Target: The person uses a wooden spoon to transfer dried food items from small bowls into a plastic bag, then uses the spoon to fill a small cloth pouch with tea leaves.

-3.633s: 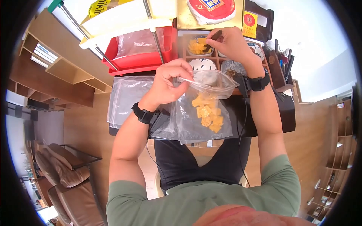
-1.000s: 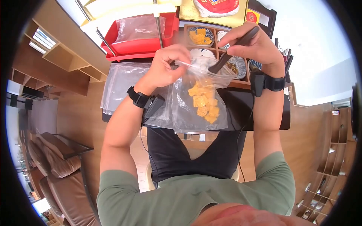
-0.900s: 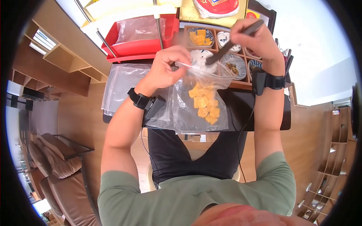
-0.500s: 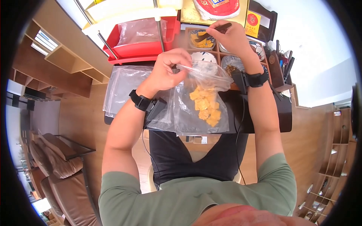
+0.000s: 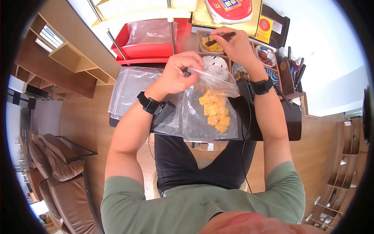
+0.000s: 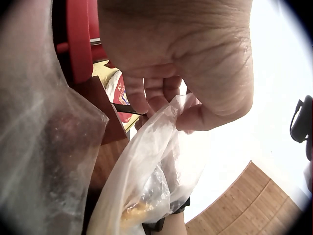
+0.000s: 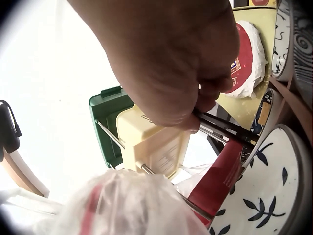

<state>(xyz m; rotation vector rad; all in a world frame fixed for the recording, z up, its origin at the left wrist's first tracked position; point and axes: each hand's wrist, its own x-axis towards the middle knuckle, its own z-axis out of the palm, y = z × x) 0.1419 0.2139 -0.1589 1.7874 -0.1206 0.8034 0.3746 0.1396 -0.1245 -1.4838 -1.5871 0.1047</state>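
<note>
In the head view my left hand [image 5: 179, 74] pinches the rim of a clear zip bag [image 5: 191, 121], its mouth spread at the top. Square yellow pieces [image 5: 214, 111] lie inside the bag. The left wrist view shows thumb and fingers on the bag's edge [image 6: 161, 122]. My right hand [image 5: 238, 46] holds dark tongs [image 5: 230, 35], tips down in a blue-patterned bowl [image 5: 221, 46] of more yellow pieces. The right wrist view shows the two dark arms of the tongs [image 7: 227, 128] reaching to the bowls, with fingers curled round them.
A divided wooden box [image 5: 254, 47] holds several patterned bowls, including a white leaf-patterned one [image 5: 214, 60]. Flat clear bags [image 5: 134, 87] lie left. A red tray [image 5: 152, 50] under a cream shelf [image 5: 144, 13] stands behind. A pen holder [image 5: 290, 78] is at the right.
The right hand moved the tongs from above the bag's mouth back to the bowl of yellow pieces. That bowl holds fewer pieces than in the oldest frame. The left hand keeps pinching the bag.
</note>
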